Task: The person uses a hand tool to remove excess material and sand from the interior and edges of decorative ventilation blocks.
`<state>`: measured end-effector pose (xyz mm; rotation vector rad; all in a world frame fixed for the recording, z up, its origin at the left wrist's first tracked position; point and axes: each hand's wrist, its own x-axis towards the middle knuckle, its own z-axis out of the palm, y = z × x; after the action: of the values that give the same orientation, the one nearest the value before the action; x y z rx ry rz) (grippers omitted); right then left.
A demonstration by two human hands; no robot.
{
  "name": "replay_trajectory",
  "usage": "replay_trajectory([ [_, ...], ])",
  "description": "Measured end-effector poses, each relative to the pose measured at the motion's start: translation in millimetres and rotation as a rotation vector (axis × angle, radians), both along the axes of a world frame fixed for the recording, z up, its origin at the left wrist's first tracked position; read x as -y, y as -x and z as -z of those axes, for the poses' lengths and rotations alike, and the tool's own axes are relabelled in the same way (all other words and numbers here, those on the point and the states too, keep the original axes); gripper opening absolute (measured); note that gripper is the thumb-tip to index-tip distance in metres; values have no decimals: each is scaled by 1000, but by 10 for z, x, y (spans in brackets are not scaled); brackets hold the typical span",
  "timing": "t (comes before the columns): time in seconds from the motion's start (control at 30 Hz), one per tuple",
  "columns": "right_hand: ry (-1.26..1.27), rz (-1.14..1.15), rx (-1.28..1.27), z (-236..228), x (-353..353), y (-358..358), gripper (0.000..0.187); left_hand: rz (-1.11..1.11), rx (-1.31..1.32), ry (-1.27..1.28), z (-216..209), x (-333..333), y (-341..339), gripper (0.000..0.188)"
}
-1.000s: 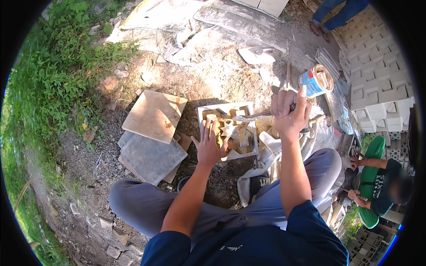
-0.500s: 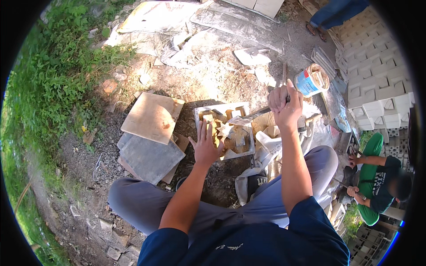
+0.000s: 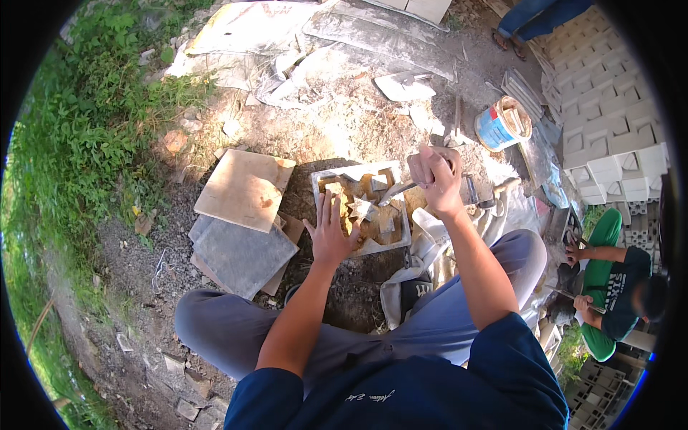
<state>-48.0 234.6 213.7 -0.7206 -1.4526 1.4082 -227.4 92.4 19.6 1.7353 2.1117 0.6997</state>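
In front of me on the ground lies a square mould with a whitish rim (image 3: 405, 222). Its yellow-brown inside has raised block shapes and a pale star-shaped piece (image 3: 362, 209) near the middle. My left hand (image 3: 331, 236) lies with spread fingers over the mould's left side, holding nothing. In my right hand (image 3: 436, 178), closed in a fist at the mould's upper right, is the handle of a trowel-like tool. The tool's narrow metal blade (image 3: 394, 192) slants down to the left, over the inside near the star. Most of the handle is hidden by my fingers.
Left of the mould are a stacked tan board (image 3: 240, 190) and grey board (image 3: 247, 247). A blue-and-white bucket (image 3: 494, 129) stands at upper right, before stacked pale blocks (image 3: 609, 122). A whitish sack (image 3: 430, 236) lies by my right knee. Another person (image 3: 620, 287) sits at right.
My right hand has moved left and slightly down with the tool, whose blade now shows narrower and over the mould's right half. My left hand has stayed almost in place.
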Motion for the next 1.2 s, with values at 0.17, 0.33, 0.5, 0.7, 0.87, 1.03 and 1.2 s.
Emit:
replay_trajectory([
  [0.17, 29, 48, -317, -244, 80, -131, 54, -32, -77, 34, -105, 20, -30, 79],
  [0.33, 96, 259, -230, 35, -9, 65, 53, -2, 59, -142, 45, 32, 39, 79],
  [0.5, -38, 215, -154, -359, 107, 43, 54, -18, -8, 33, -76, -5, 2, 80],
  [0.7, -21, 306, 25, -150, 106, 189, 51, -15, -15, -9, -58, 13, -11, 80],
  [0.87, 32, 340, -42, -212, 115, 245, 55, -11, -55, 10, -58, 25, -6, 81],
  [1.03, 37, 366, -129, -281, 5, 142, 54, -24, -58, 23, -70, 0, -8, 82],
  [1.2, 13, 402, 27, 35, 47, 224, 53, -16, -16, -85, -25, -3, -4, 82],
])
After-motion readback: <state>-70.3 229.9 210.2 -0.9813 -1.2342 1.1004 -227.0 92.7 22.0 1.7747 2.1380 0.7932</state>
